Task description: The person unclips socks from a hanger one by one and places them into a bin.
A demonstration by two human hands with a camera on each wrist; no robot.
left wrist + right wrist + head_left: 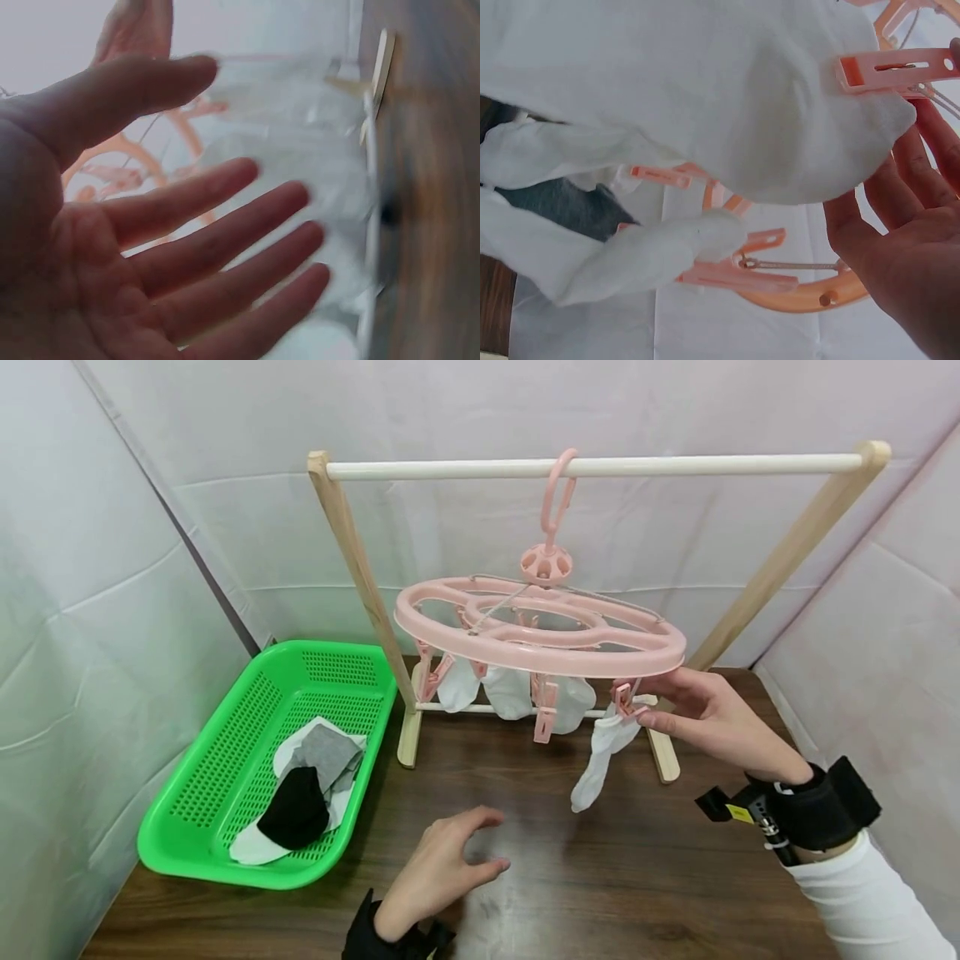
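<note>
At the right end of a pink clip hanger point(540, 652), my right hand point(705, 718) pinches a pink clothes peg point(896, 69). That peg bites the edge of a white sock point(600, 760), which dangles below the rim. In the right wrist view the sock point(705, 97) spreads large in front of the fingers. My left hand point(446, 864) hovers over the table, apart from everything, its thumb and fingers spread; the left wrist view shows the bare palm point(97, 277). More pale socks point(507, 692) hang from pegs along the hanger.
The hanger hooks over a white rod point(450, 469) on a wooden stand point(352, 552). To the left, a green basket point(202, 872) holds a black sock point(295, 810), a grey one point(326, 756) and white ones. White cloth walls point(225, 410) surround the dark wooden table point(600, 902).
</note>
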